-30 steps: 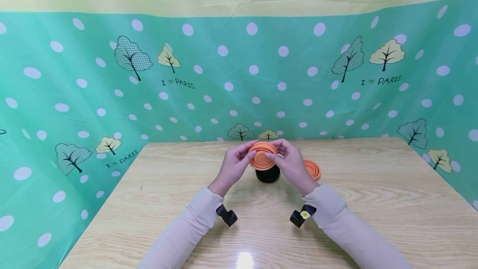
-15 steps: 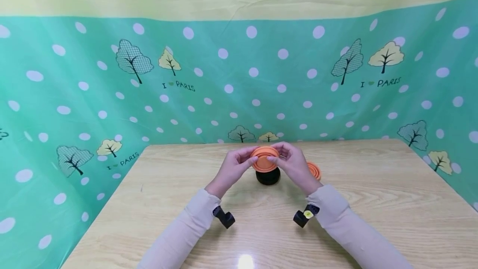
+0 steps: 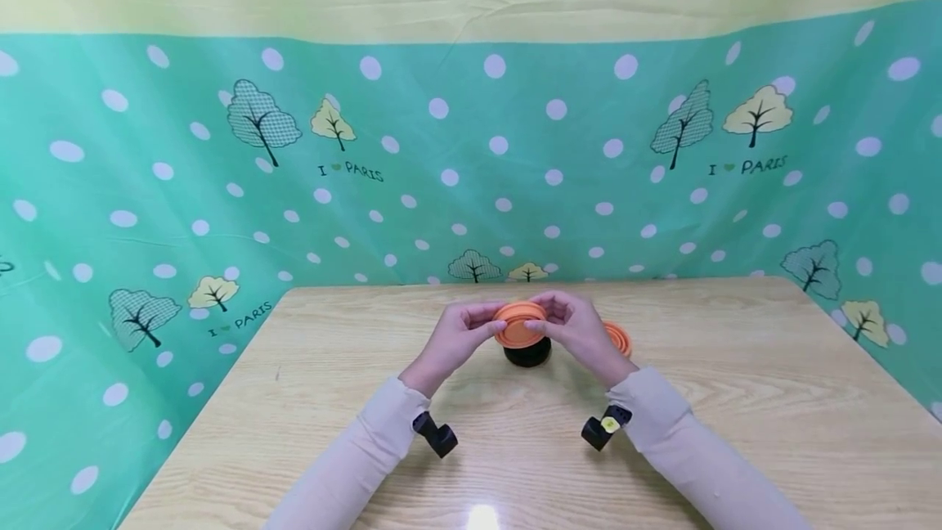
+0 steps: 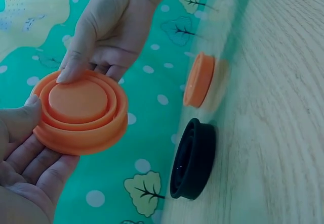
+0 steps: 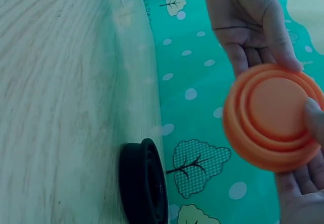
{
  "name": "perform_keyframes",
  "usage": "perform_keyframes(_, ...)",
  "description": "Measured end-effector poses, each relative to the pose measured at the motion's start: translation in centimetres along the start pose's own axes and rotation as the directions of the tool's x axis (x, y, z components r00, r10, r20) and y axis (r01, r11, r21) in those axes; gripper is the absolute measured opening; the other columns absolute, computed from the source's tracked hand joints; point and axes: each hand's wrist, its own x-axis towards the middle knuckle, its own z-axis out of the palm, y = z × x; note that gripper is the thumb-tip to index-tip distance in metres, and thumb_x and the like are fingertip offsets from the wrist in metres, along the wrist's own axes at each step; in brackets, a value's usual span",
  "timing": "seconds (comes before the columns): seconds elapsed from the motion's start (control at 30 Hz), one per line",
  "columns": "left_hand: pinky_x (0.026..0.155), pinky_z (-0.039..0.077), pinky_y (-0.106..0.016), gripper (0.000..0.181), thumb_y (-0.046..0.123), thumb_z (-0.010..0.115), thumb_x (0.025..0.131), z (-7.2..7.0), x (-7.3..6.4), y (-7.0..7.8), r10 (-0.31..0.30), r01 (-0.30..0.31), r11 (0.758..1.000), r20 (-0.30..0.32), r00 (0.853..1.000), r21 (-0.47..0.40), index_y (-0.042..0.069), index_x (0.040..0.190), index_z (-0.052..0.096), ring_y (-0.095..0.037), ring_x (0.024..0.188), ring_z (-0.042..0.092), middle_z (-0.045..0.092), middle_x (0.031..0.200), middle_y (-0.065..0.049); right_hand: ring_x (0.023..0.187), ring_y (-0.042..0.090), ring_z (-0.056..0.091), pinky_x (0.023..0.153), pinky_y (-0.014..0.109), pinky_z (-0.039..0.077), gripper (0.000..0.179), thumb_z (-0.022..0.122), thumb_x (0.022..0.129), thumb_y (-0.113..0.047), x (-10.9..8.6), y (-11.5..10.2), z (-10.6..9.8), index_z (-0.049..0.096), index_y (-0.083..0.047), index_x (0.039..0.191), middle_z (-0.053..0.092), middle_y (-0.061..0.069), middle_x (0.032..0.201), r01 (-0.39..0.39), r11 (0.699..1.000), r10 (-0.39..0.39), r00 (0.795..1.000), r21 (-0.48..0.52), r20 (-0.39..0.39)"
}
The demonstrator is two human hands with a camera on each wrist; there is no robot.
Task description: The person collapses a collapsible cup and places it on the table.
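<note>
Both hands hold an orange collapsible cup [image 3: 519, 330], folded flat into concentric rings, above the table. My left hand [image 3: 454, 343] pinches its left side, thumb on the near face and fingers behind. On the opposite side my right hand [image 3: 581, 335] grips the rim, its thumb pressing near the flat round base, as the left wrist view shows. Beneath the held cup, a black round ringed piece [image 4: 194, 159] of similar shape sits on the table, partly hidden in the head view. A second orange ringed piece [image 3: 619, 338] lies just beyond my right wrist.
The wooden table [image 3: 331, 399] reaches back to a green dotted curtain [image 3: 412, 145] printed with trees. Black wrist cameras [image 3: 437, 435] hang below both cuffs, over the tabletop.
Both hands have lowered the orange cup slightly toward the black piece, covering more of it in the head view. The hold on the cup continues; the view has tilted slightly.
</note>
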Motion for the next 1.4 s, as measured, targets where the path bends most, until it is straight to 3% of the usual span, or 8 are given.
perform_keyframes(0.27, 0.083, 0.053, -0.028, 0.033, 0.009, 0.067, 0.088, -0.3, -0.6, -0.2, 0.024, -0.024, 1.000, 0.007, 1.000, 0.001, -0.002, 0.118, 0.064, -0.016, 0.096, 0.066, 0.067, 0.112, -0.016, 0.110, 0.022, 0.059, 0.090, 0.025, 0.049, 0.046, 0.070, 0.086, -0.019, 0.1, 0.0, -0.2, 0.055, 0.002, 0.124, 0.059, 0.018, 0.123, -0.030, 1.000, 0.030, 0.997, -0.002, 0.066)
perform_keyframes(0.47, 0.082, 0.053, -0.025, 0.033, 0.009, 0.068, 0.086, -0.4, -0.8, -0.5, 0.040, -0.040, 0.999, 0.022, 0.999, 0.003, -0.001, 0.117, 0.065, -0.018, 0.098, 0.066, 0.067, 0.111, -0.017, 0.125, 0.028, 0.049, 0.103, 0.040, 0.040, 0.054, 0.063, 0.091, -0.032, 0.4, 0.0, -0.4, 0.050, 0.000, 0.133, 0.053, 0.016, 0.133, -0.104, 0.993, 0.109, 0.988, -0.051, 0.109)
perform_keyframes(0.67, 0.090, 0.050, -0.033, 0.029, 0.003, 0.069, 0.084, -0.4, -0.9, -0.3, 0.115, -0.114, 0.989, -0.012, 0.993, 0.089, -0.002, 0.113, 0.067, -0.022, 0.106, 0.062, 0.067, 0.112, -0.016, 0.125, 0.031, 0.047, 0.105, 0.046, 0.036, 0.057, 0.060, 0.093, -0.032, 0.5, -0.3, -0.5, 0.045, 0.002, 0.137, 0.050, 0.019, 0.136, -0.144, 0.987, 0.154, 0.976, -0.073, 0.153)
perform_keyframes(0.9, 0.098, 0.044, -0.045, 0.028, -0.002, 0.066, 0.085, -0.2, -1.8, 1.8, 0.150, -0.149, 0.982, -0.003, 0.989, 0.116, -0.006, 0.112, 0.066, -0.028, 0.109, 0.060, 0.066, 0.112, -0.019, 0.118, 0.024, 0.054, 0.103, 0.041, 0.039, 0.056, 0.063, 0.092, -0.032, 0.5, -0.3, -0.2, 0.049, 0.001, 0.134, 0.055, 0.019, 0.130, -0.200, 0.980, 0.201, 0.971, -0.021, 0.126)
perform_keyframes(1.13, 0.102, 0.041, -0.039, 0.037, 0.014, 0.069, 0.086, -0.8, -1.1, -0.3, 0.156, -0.155, 0.979, 0.002, 0.988, 0.132, 0.006, 0.121, 0.064, -0.019, 0.119, 0.055, 0.064, 0.121, -0.008, 0.117, 0.023, 0.055, 0.102, 0.039, 0.041, 0.055, 0.068, 0.088, -0.032, 0.5, 0.0, 0.3, 0.054, 0.000, 0.131, 0.057, 0.015, 0.130, -0.180, 0.984, 0.179, 0.983, 0.012, 0.043)
perform_keyframes(1.27, 0.107, 0.036, -0.036, 0.047, 0.018, 0.071, 0.085, -1.2, -1.1, -0.4, 0.109, -0.109, 0.990, 0.001, 0.994, 0.085, 0.014, 0.130, 0.059, -0.013, 0.128, 0.045, 0.057, 0.132, 0.001, 0.109, 0.015, 0.060, 0.092, 0.028, 0.048, 0.056, 0.070, 0.086, -0.031, 0.2, -0.1, 0.2, 0.054, -0.003, 0.131, 0.057, 0.013, 0.130, -0.123, 0.992, 0.122, 0.992, 0.024, 0.023)
perform_keyframes(1.4, 0.110, 0.031, -0.034, 0.057, 0.017, 0.072, 0.084, -1.4, -1.1, -0.3, 0.105, -0.105, 0.993, 0.001, 0.994, 0.044, 0.017, 0.137, 0.051, -0.013, 0.132, 0.040, 0.050, 0.139, 0.006, 0.104, 0.007, 0.061, 0.084, 0.020, 0.051, 0.056, 0.073, 0.083, -0.028, -0.1, -0.3, 0.2, 0.054, -0.006, 0.132, 0.056, 0.011, 0.133, -0.059, 0.997, 0.058, 0.998, 0.059, 0.013)
